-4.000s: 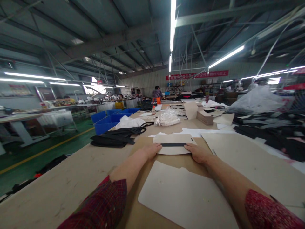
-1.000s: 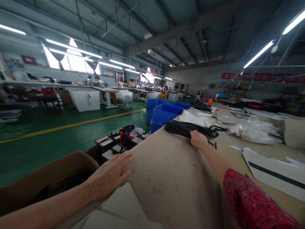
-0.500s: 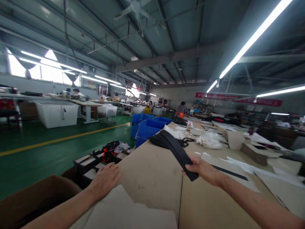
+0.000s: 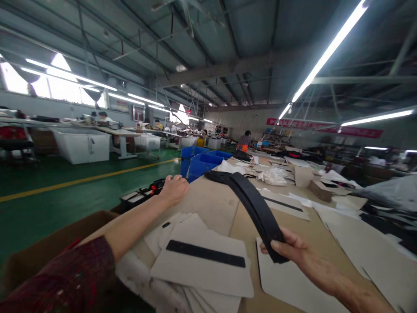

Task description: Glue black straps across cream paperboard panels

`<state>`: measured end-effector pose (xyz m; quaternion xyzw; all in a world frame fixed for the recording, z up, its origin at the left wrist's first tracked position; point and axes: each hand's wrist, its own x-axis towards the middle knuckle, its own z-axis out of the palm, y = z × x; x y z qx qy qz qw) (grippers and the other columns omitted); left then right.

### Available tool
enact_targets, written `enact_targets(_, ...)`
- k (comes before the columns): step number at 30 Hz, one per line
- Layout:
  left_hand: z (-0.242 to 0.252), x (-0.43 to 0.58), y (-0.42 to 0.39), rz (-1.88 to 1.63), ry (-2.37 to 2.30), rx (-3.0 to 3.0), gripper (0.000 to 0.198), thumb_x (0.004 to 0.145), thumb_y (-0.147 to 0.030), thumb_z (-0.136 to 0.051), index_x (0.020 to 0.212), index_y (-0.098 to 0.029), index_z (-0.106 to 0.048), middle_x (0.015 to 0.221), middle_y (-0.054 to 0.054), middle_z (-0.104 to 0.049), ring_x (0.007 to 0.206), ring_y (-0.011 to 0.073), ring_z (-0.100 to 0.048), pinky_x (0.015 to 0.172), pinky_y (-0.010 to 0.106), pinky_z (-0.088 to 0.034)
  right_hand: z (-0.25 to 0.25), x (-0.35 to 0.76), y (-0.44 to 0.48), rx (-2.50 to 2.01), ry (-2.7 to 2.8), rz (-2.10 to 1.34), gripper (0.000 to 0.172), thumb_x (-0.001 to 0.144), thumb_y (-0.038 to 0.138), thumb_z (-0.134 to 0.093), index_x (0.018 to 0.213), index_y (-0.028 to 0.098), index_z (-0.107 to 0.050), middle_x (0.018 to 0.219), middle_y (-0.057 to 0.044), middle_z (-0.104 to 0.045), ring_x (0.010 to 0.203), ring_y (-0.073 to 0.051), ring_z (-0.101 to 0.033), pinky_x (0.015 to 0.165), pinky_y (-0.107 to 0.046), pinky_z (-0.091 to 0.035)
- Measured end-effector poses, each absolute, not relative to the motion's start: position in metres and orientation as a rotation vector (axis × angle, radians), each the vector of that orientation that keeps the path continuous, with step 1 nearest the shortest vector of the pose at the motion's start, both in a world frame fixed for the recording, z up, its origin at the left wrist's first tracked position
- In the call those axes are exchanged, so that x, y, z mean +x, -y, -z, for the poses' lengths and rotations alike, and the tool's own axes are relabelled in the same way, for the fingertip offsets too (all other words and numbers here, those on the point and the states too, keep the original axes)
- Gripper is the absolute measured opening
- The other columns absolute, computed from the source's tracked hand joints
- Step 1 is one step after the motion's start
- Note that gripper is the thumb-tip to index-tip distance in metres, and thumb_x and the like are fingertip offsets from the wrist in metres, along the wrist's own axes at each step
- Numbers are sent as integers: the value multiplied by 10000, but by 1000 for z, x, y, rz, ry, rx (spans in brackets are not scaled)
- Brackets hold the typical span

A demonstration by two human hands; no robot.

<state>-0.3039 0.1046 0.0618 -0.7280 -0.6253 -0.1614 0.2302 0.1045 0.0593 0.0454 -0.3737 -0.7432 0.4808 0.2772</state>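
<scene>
My right hand (image 4: pixel 289 250) pinches the near end of black padded straps (image 4: pixel 252 200) between thumb and fingers. They arch up from the table, their far end lying near its left edge. My left hand (image 4: pixel 176 190) is over the left edge of the table, holding nothing that I can see; its fingers are partly bent. Below it lies a stack of pale cardboard sheets (image 4: pixel 202 271). A flat black strip (image 4: pixel 205 253) crosses the top sheet. Under my right hand is another pale sheet (image 4: pixel 276 274) with rounded corners.
Blue bins (image 4: pixel 198 165) stand beyond the table's left edge. Plastic bags (image 4: pixel 273 176) and a cardboard box (image 4: pixel 322 191) lie farther along the table. Dark boxed items (image 4: pixel 137 198) are at lower left. A person (image 4: pixel 244 140) stands at the far end.
My right hand has pulled the strap ends nearer and to the right. My left hand has moved forward along the table edge. The view has tilted down, showing more of the cardboard stack.
</scene>
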Motion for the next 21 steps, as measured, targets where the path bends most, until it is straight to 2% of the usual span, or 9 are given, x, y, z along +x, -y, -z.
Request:
enact_targets(3, -35, -274, -74, 349, 1724, -2167, 407, 960, -407, -393, 1166, -155, -637, 1260, 159, -633, 1221, 310, -498, 996, 508, -358, -41, 115, -52, -1068, 1914, -1322, 519, 795, 579, -639, 1179, 229, -637, 980, -65, -726, 897, -233, -638, 769, -356, -469)
enact_targets(5, -10, -241, -45, 289, 1592, -2406, 559, 894, -588, -478, 1325, -237, -540, 1416, 91, -540, 1314, 287, -435, 1067, 462, -331, -37, 125, -49, -1098, 1842, -1349, 527, 778, 577, -658, 1177, 232, -652, 1029, -83, -732, 954, -264, -658, 817, -391, -491)
enact_targets(8, 24, -193, 1, 301, 1232, -2896, 876, 771, -761, -515, 1477, -271, -346, 1554, 107, -359, 1428, 385, -271, 1141, 603, -187, -27, 138, -45, -1173, 1684, -1369, 518, 745, 578, -689, 1134, 235, -676, 1032, -93, -743, 986, -288, -674, 846, -413, -514)
enact_targets(11, 48, -168, 31, 341, 1283, -3022, 963, 760, -784, -500, 1527, -269, -227, 1593, 128, -261, 1446, 452, -182, 1127, 698, -119, -16, 150, -39, -1241, 1581, -1385, 531, 731, 578, -702, 1136, 234, -683, 1051, -97, -745, 1013, -298, -678, 893, -427, -518)
enact_targets(14, 61, -164, 39, 366, 1428, -2985, 957, 789, -765, -473, 1536, -237, -194, 1594, 150, -246, 1445, 473, -154, 1116, 726, -99, -2, 160, -32, -1287, 1585, -1404, 539, 734, 581, -700, 1152, 241, -684, 1079, -95, -740, 1014, -302, -681, 910, -425, -520)
enact_targets(17, 65, -172, 35, 370, 1346, -2990, 845, 843, -697, -458, 1526, -258, -224, 1577, 122, -303, 1446, 437, -194, 1128, 703, -114, 14, 168, -27, -1286, 1562, -1448, 546, 718, 582, -714, 1159, 261, -684, 1074, -89, -743, 1004, -301, -685, 868, -397, -541)
enact_targets(21, 70, -196, 25, 370, 1297, -2919, 727, 884, -618, -459, 1499, -272, -285, 1548, 94, -371, 1430, 367, -279, 1153, 612, -156, 33, 172, -21, -1238, 1414, -1517, 494, 641, 583, -770, 1017, 265, -736, 1020, -97, -756, 948, -311, -704, 830, -384, -562)
